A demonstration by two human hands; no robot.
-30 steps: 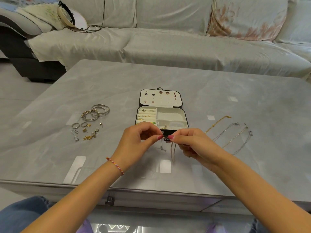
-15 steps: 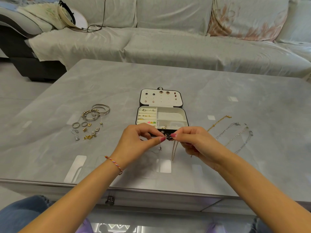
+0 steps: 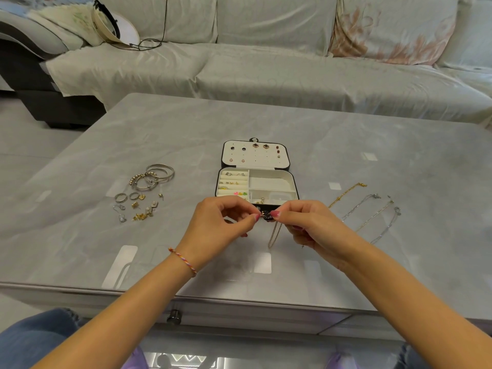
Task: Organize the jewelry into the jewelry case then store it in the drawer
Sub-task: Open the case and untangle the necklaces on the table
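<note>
Both hands, left hand (image 3: 217,227) and right hand (image 3: 311,227), pinch one necklace (image 3: 267,216) in curled fingers; four chains (image 3: 364,211) and three bangles (image 3: 154,175) on counter (image 3: 372,262).

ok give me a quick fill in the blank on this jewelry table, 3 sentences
1. The jewelry case on the table has its lid ____.
2. Both hands, left and right, pinch a necklace with a ____ pendant.
3. The bangles lie on the ____ side of the case.

Missing words: open; dark; left
</note>
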